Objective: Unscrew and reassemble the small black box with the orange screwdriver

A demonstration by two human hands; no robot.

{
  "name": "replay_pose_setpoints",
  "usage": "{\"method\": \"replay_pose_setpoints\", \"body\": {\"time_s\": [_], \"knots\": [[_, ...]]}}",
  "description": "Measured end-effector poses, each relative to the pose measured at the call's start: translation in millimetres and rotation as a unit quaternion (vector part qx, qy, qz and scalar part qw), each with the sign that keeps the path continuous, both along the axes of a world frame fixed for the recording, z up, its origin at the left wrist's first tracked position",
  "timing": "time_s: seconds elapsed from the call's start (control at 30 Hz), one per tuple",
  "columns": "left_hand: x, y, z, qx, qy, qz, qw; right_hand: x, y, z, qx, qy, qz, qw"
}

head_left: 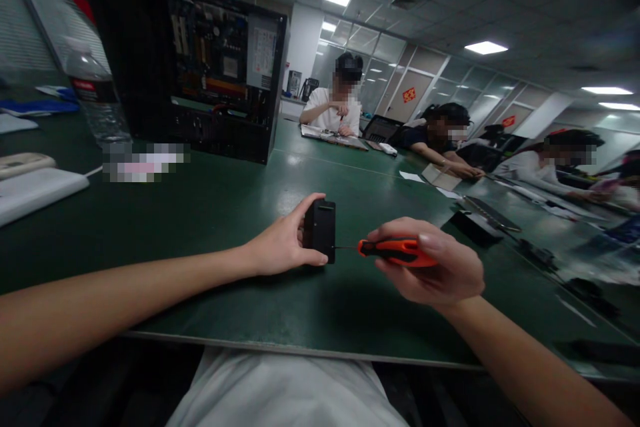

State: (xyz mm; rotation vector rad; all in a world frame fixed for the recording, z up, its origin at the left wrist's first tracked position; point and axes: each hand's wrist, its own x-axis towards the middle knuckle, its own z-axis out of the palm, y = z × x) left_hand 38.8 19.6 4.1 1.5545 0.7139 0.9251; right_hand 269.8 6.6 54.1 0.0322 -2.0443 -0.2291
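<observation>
My left hand grips a small black box-shaped part, holding it upright just above the green table. My right hand holds a screwdriver with an orange and black handle. Its thin shaft points left, and the tip touches the lower right side of the black part. Both forearms reach in over the table's near edge.
An open black computer case stands at the back left with its circuit boards showing, and a clear water bottle stands left of it. White items lie at the far left. Several people sit working along the far right side.
</observation>
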Motion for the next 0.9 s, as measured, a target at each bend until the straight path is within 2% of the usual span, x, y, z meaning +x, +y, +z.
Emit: {"method": "replay_pose_setpoints", "body": {"time_s": [0.07,0.17,0.4,0.67,0.9], "knots": [[0.0,0.2,0.1,0.004,0.004,-0.002,1.0,0.9,-3.3,-0.4,-0.001,0.03,-0.037,0.999],[-0.4,0.1,1.0,0.022,0.027,0.0,0.999,0.5,-5.1,-2.1,0.008,0.062,-0.055,0.997],[-1.1,-2.4,3.1,0.062,0.082,0.009,0.995,-1.5,11.8,-10.8,0.025,0.063,-0.034,0.997],[1.5,-4.9,4.1,0.046,0.047,0.01,0.998,-1.4,15.1,-13.0,0.04,0.066,-0.043,0.996],[-0.3,-1.8,2.8,0.064,0.066,0.005,0.996,-0.2,14.8,-12.1,0.063,0.066,-0.061,0.994]]}}
